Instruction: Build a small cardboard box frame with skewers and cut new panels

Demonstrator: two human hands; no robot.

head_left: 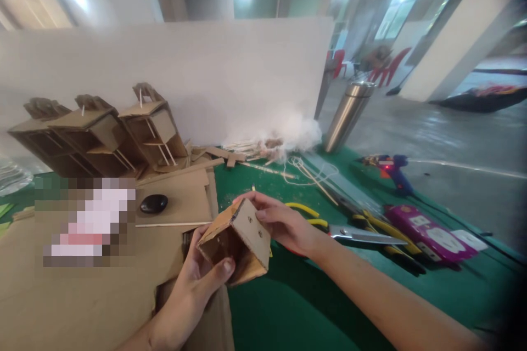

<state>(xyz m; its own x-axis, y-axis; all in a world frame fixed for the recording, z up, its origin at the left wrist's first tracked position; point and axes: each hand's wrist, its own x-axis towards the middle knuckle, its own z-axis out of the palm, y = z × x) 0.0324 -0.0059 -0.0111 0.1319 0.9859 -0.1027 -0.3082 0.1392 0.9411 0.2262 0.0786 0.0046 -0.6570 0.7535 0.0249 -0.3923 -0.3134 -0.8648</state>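
Note:
Between my two hands is a small open cardboard box [249, 230], tilted, with several small holes in the side facing right. My left hand [206, 271] grips its lower left, the thumb over the open edge and the fingers behind. My right hand [284, 219] holds the upper right edge, its thumb on the holed side and its fingers partly hidden behind the box. Just right of that hand lie scissors [362, 235] with yellow and red handles. Flat cardboard sheets [123, 296] spread beneath and left of my left hand.
Cardboard structures [152, 131] stand at the back left. A black oval object [153, 204] rests on cardboard. On the green tabletop [280, 307] are pliers [370, 225], a purple power strip [432, 236], a glue gun [391, 167] and a steel flask [348, 115]. White fluff [302, 134] lies by the white board [247, 71].

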